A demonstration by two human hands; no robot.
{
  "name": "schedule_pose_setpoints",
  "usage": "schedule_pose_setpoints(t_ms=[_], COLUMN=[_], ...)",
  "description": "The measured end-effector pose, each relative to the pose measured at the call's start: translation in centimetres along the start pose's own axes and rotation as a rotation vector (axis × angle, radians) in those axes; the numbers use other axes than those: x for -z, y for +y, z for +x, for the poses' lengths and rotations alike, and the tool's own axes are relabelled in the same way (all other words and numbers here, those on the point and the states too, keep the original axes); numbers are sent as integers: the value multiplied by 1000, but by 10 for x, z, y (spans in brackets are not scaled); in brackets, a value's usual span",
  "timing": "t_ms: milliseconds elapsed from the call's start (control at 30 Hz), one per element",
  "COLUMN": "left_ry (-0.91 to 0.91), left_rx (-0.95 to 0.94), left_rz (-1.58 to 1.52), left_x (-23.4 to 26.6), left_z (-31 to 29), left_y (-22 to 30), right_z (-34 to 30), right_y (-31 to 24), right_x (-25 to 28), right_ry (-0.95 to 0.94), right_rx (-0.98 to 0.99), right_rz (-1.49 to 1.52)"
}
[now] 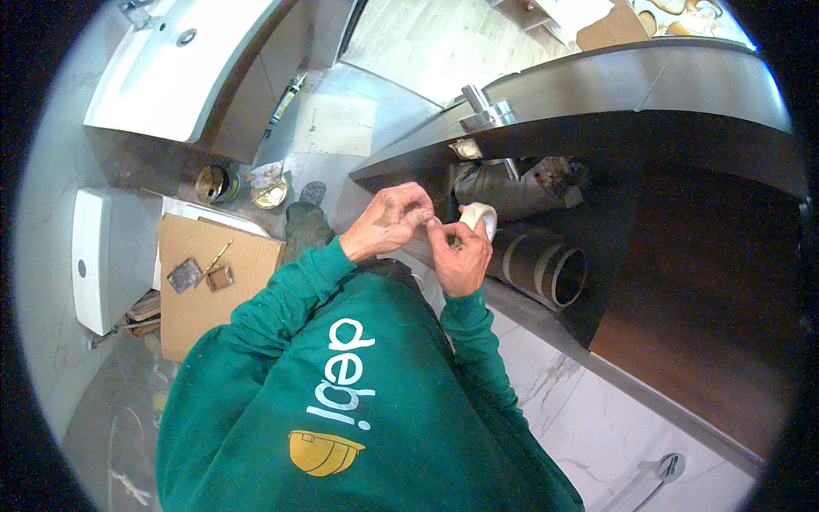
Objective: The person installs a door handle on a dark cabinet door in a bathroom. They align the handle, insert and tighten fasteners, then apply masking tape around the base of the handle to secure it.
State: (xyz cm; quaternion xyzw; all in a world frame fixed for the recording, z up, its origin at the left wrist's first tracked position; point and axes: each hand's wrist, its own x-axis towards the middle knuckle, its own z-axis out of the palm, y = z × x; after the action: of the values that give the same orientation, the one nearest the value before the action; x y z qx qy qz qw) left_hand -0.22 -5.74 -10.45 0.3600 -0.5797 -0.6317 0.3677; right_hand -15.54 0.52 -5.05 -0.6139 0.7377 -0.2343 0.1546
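My left hand [388, 224] and my right hand [461, 258] meet in front of my body, their fingertips pinched close together. A roll of whitish tape [479, 218] sits against the fingers of my right hand, which holds it. What lies between the thumb and fingers of my left hand is too small to make out. Just beyond my right hand, a wide dark pipe [542, 266] with lighter bands lies inside the door's dark recess. A metal door handle [488, 111] is farther off.
A dark door panel [717, 282] fills the right side. To the left, a brush [215, 260] and small trays rest on a cardboard sheet [183, 328] over the toilet [94, 256]. Open tins [217, 183] stand beyond it, below a white washbasin [162, 85]. A sealant tube [284, 102] is nearby.
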Motion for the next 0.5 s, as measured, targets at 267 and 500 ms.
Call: schedule_pose_setpoints(t_ms=[267, 500], left_ry=[-120, -105], left_rx=[-52, 181], left_rz=[122, -96], left_x=[7, 8], left_z=[7, 2], left_y=[-3, -16], right_z=[10, 5], right_y=[6, 5], right_x=[6, -7], right_ry=[-10, -79], right_rx=[246, 187], right_rz=[4, 137])
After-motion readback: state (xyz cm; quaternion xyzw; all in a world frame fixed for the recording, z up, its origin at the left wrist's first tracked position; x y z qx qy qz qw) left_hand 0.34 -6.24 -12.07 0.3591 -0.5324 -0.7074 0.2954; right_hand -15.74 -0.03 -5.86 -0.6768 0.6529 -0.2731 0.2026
